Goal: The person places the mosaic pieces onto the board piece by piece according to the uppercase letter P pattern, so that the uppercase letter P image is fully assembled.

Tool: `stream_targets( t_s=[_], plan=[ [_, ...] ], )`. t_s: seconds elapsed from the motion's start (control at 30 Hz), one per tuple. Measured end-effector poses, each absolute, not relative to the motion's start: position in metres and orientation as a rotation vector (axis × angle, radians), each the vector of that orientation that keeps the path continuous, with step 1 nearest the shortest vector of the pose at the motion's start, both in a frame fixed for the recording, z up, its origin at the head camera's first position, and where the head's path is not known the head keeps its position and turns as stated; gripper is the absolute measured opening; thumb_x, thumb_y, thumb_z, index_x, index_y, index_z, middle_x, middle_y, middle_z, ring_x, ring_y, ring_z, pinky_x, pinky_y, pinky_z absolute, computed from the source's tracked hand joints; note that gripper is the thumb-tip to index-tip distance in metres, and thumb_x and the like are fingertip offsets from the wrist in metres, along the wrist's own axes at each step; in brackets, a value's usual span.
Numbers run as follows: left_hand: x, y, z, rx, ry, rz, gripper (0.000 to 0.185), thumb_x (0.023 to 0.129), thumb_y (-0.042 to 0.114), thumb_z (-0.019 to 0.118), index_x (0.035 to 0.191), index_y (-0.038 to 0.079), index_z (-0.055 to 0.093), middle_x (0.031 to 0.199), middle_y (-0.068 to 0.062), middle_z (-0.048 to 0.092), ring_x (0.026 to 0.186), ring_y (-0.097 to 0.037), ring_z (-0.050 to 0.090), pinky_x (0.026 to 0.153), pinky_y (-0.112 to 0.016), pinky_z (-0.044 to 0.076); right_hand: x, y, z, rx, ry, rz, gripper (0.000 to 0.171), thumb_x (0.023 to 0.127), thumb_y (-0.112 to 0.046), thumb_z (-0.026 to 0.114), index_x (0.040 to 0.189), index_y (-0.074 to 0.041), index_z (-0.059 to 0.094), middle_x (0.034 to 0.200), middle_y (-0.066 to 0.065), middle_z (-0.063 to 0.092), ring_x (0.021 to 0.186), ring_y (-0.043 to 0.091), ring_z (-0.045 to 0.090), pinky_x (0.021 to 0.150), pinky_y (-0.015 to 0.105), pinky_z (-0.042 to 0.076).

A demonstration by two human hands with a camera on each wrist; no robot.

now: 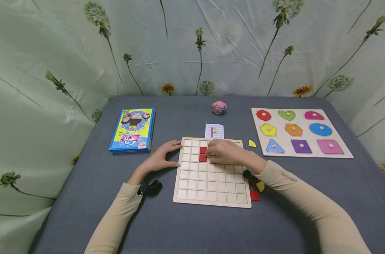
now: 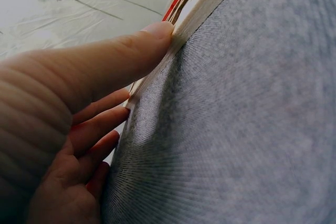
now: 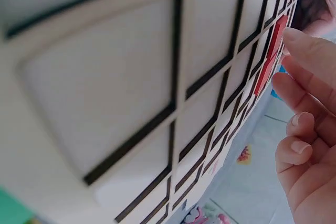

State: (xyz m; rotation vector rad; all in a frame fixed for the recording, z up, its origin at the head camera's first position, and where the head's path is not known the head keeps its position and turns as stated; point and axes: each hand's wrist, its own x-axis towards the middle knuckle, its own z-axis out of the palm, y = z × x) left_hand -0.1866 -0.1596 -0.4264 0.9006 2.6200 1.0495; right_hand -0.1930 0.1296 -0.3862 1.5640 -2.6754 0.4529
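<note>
A wooden grid board point(image 1: 192, 185) lies on the table, with two red square tiles point(image 1: 203, 158) one behind the other in its cells. My left hand point(image 1: 158, 158) rests at the board's left edge, fingers extended; the left wrist view shows the thumb point(image 2: 152, 32) against the wooden side. Over the back part of the grid is my right hand point(image 1: 225, 152). In the right wrist view its thumb point(image 3: 302, 43) and a finger reach close to the red tiles point(image 3: 275, 38), the other fingers loosely bent, and nothing shows between them.
Just behind the board lies a small pattern card point(image 1: 214, 131). Coloured pieces, including a yellow one point(image 1: 252, 143) and a red square point(image 1: 255, 195), lie to its right. Farther out are a shape puzzle point(image 1: 301, 150), a blue box point(image 1: 132, 130) and a pink figurine point(image 1: 219, 107).
</note>
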Motion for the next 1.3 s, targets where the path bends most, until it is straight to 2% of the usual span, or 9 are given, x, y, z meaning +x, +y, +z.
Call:
stream_targets(
  t_s=[0.3,0.53,1.0,1.3],
  plan=[
    [-0.187,-0.159,-0.426,0.894,2.617,1.048,0.069,0.078,0.021,0.075,0.138,0.004,0.046,0.15,-0.017,0.036,0.141,-0.037,0.027,0.112,-0.059,0.023,-0.189,0.148,-0.384,1.456,-2.786,0.425,0.012,0.084,-0.017,0.068,0.094,-0.01,0.072,0.089,0.0,0.066,0.08,0.009,0.057,0.074,0.027,0.052],
    [-0.188,-0.158,-0.427,0.882,2.614,1.044,0.069,0.078,0.021,0.075,0.138,0.005,0.046,0.15,-0.016,0.036,0.142,-0.036,0.027,0.112,-0.058,0.023,-0.186,0.167,-0.386,1.445,-2.786,0.388,0.014,0.082,-0.019,0.071,0.093,-0.011,0.072,0.087,0.0,0.067,0.081,0.01,0.056,0.073,0.026,0.052],
    [-0.187,-0.159,-0.424,0.886,2.619,1.038,0.069,0.079,0.021,0.075,0.138,0.004,0.045,0.15,-0.016,0.036,0.141,-0.036,0.027,0.112,-0.059,0.023,-0.169,0.197,-0.381,1.394,-2.845,0.484,0.016,0.08,-0.014,0.073,0.094,-0.009,0.072,0.088,0.001,0.067,0.083,0.011,0.056,0.075,0.028,0.052],
    [-0.188,-0.16,-0.428,0.889,2.617,1.044,0.069,0.079,0.022,0.075,0.139,0.005,0.045,0.15,-0.015,0.036,0.142,-0.036,0.026,0.112,-0.059,0.023,-0.159,0.215,-0.382,1.348,-2.867,0.488,0.018,0.079,-0.016,0.074,0.096,-0.011,0.072,0.094,0.0,0.067,0.087,0.011,0.058,0.079,0.031,0.054]
  ],
)
